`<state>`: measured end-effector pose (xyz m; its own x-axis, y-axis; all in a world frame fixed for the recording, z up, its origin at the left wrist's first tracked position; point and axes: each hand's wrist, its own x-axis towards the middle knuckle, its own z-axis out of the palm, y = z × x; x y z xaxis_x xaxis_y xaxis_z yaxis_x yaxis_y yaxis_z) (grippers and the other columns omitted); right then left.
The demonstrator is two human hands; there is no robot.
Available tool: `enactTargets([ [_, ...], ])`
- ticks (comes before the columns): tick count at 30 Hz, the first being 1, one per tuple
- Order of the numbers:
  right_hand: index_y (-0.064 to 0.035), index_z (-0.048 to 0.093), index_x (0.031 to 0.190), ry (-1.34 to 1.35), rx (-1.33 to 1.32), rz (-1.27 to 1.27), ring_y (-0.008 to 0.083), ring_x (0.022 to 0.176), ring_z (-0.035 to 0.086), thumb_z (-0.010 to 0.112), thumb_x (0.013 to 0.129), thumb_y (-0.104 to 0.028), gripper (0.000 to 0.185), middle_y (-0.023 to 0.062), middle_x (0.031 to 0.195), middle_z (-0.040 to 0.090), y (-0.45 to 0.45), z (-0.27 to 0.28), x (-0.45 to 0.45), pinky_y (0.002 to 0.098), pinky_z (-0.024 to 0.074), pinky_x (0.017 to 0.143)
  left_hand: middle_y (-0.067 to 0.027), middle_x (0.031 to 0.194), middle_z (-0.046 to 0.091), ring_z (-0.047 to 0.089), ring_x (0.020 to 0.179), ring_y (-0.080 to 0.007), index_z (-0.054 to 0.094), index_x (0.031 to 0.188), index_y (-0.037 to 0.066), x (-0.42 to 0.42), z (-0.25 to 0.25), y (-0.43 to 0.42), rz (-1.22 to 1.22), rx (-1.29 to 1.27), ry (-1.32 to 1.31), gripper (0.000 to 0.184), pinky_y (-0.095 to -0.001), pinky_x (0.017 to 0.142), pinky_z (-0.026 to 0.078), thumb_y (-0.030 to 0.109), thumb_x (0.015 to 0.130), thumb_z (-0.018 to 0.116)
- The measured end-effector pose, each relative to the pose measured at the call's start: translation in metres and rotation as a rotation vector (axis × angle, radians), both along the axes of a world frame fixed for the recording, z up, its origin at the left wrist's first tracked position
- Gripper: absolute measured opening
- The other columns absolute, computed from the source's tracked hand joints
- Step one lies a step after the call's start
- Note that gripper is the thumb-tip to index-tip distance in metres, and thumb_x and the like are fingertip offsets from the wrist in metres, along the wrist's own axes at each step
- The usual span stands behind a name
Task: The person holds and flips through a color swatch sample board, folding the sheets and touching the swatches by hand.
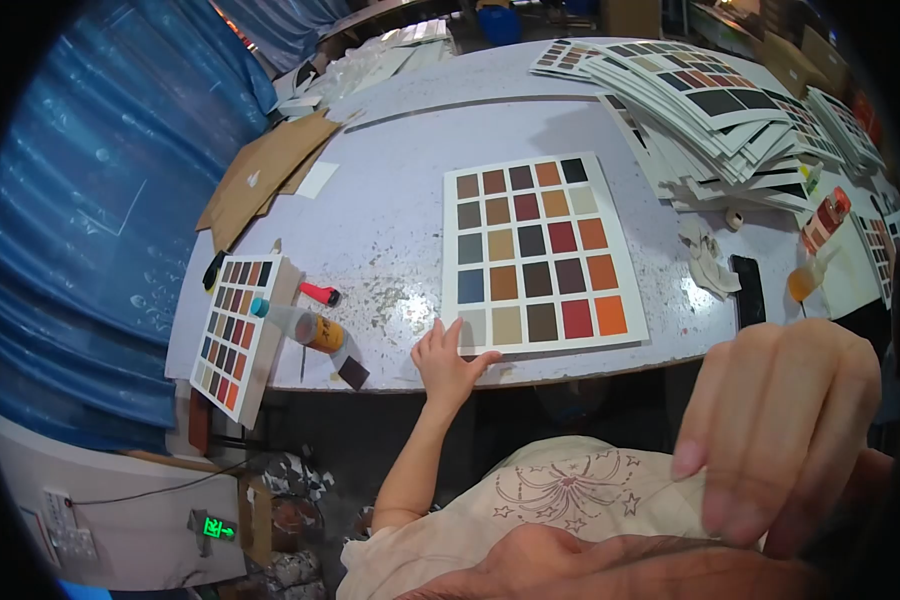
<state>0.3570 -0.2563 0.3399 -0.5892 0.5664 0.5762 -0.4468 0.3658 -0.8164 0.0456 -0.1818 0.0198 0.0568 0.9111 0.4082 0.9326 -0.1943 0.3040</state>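
Observation:
A white swatch card [615, 190] with rows of coloured squares in browns, greys, reds and oranges lies flat near the table's front edge. My left hand [448, 370] rests at its lower left corner, fingers spread and thumb along the bottom edge, touching the card without gripping it. Close to the camera, my right hand [785, 430] is raised above my lap with its back showing. Its fingers are curled and pressed together; anything inside them is hidden.
Left on the table [390, 190] stand a stack of small swatch cards [235, 330], a bottle with yellow liquid [320, 332], and a red-handled tool [318, 292]. Swatch sheets [700, 100] pile up at the back right, near a black phone [746, 290]. Brown cardboard [270, 170] lies back left.

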Motion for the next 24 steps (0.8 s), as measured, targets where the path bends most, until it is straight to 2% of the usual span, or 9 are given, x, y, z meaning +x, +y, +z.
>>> enactTargets([
  [4,-0.0071,0.066,0.066,0.012,-0.087,-0.005,0.0203,0.082,0.066,0.049,0.097,-0.023,0.039,0.0114,0.092,0.068,-0.002,0.006,-0.011,0.0331,0.0517,0.081,-0.0286,0.124,0.05,0.047,0.113,-0.039,0.058,0.119,0.006,-0.001,0.002,0.001,-0.008,0.005,-0.012,0.076,-0.0485,0.098,0.028,0.057,0.065,0.074],
  [9,-0.0087,0.067,0.066,0.002,0.006,-0.057,0.0211,0.08,0.067,0.05,0.096,-0.025,0.038,0.0104,0.088,0.068,-0.003,-0.002,-0.001,0.0338,0.0529,0.079,-0.0292,0.125,0.049,0.046,0.116,-0.0396,0.058,0.12,0.006,0.001,0.003,0.0,-0.005,-0.012,-0.023,0.075,-0.049,0.098,0.028,0.055,0.065,0.075],
  [12,-0.0091,0.066,0.066,-0.029,0.076,-0.01,0.0207,0.079,0.067,0.052,0.096,-0.024,0.036,0.01,0.086,0.068,0.006,-0.002,-0.003,0.0336,0.0533,0.078,-0.0281,0.126,0.048,0.045,0.118,-0.0397,0.055,0.123,0.007,0.004,0.012,-0.001,0.0,-0.001,-0.054,0.074,-0.0486,0.098,0.03,0.047,0.066,0.079],
  [15,-0.0085,0.066,0.067,0.016,-0.028,0.047,0.0209,0.078,0.066,0.054,0.094,-0.022,0.032,0.011,0.087,0.068,0.005,-0.004,-0.011,0.0333,0.0532,0.078,-0.022,0.13,0.047,0.05,0.115,-0.0342,0.053,0.123,0.003,0.0,0.01,0.006,-0.07,0.027,-0.442,0.06,-0.0425,0.099,0.035,0.032,0.075,0.076],
  [18,-0.0069,0.066,0.068,0.024,-0.08,-0.016,0.0226,0.078,0.066,0.056,0.092,-0.02,0.03,0.0125,0.087,0.067,-0.003,-0.005,-0.008,0.0348,0.0539,0.077,-0.0166,0.125,0.051,0.053,0.112,-0.0257,0.048,0.126,0.002,-0.001,0.007,0.016,-0.023,-0.094,-1.504,0.045,-0.0359,0.096,0.041,0.016,0.086,0.064],
  [20,-0.006,0.065,0.067,0.013,-0.057,-0.025,0.0238,0.078,0.066,0.056,0.092,-0.019,0.029,0.0134,0.086,0.067,-0.003,-0.006,-0.004,0.0362,0.0545,0.076,-0.0129,0.123,0.053,0.054,0.11,-0.022,0.046,0.127,0.002,-0.01,0.006,0.017,-0.042,-0.192,-1.864,0.042,-0.0335,0.095,0.042,0.011,0.089,0.06],
  [21,-0.0057,0.065,0.067,0.017,-0.053,-0.017,0.0242,0.077,0.066,0.056,0.092,-0.018,0.029,0.0135,0.086,0.067,-0.002,-0.007,-0.004,0.0366,0.0548,0.076,-0.011,0.122,0.053,0.055,0.109,-0.0202,0.045,0.127,0.002,-0.012,0.007,0.018,-0.054,-0.248,-2.043,0.04,-0.0323,0.094,0.042,0.008,0.09,0.058],
  [22,-0.0055,0.064,0.067,0.021,-0.048,-0.009,0.0246,0.077,0.066,0.056,0.092,-0.016,0.028,0.0137,0.086,0.067,-0.001,-0.007,-0.004,0.037,0.0552,0.076,-0.0083,0.12,0.055,0.055,0.108,-0.0206,0.043,0.129,0.006,-0.008,0.006,0.017,-0.036,-0.285,-2.213,0.043,-0.0324,0.093,0.043,0.008,0.089,0.058],
  [24,-0.0052,0.064,0.067,0.058,-0.097,-0.029,0.0251,0.076,0.065,0.056,0.091,-0.013,0.027,0.0138,0.086,0.067,-0.004,-0.005,-0.013,0.037,0.0558,0.075,-0.0083,0.121,0.055,0.054,0.111,-0.022,0.043,0.129,0.007,0.014,0.007,0.006,-0.161,-0.328,-2.206,0.039,-0.0375,0.094,0.045,0.008,0.091,0.055],
])
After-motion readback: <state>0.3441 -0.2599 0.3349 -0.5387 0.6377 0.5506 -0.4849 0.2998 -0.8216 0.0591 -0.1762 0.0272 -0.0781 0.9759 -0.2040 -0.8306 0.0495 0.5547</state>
